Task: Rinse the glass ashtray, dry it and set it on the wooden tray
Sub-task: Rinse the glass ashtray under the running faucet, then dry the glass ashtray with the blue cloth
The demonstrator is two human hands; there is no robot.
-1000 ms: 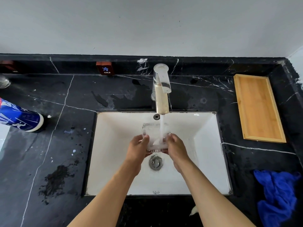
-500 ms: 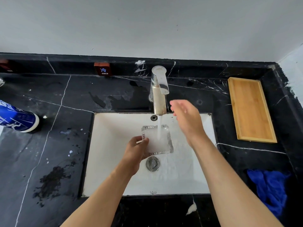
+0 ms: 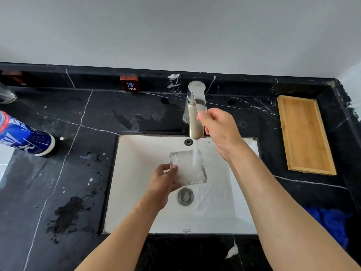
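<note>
The square glass ashtray [image 3: 188, 167] is over the white sink [image 3: 136, 192], under the running stream from the tap. My left hand [image 3: 163, 184] grips its left edge. My right hand [image 3: 218, 130] is up at the chrome faucet [image 3: 196, 106], fingers closed on the tip of its lever handle. The wooden tray [image 3: 304, 133] lies bare on the black counter to the right of the sink. A blue cloth [image 3: 330, 222] sits crumpled at the counter's front right, partly hidden by my right arm.
A blue and white bottle [image 3: 23, 136] lies at the left on the black marble counter [image 3: 78, 173], with wet patches near it. A small red "COLD" sign [image 3: 129, 84] stands on the back ledge. The drain [image 3: 185, 196] is below the ashtray.
My right hand let go of the ashtray, rose and reached the faucet handle. My left hand alone holds the ashtray, still under the water.
</note>
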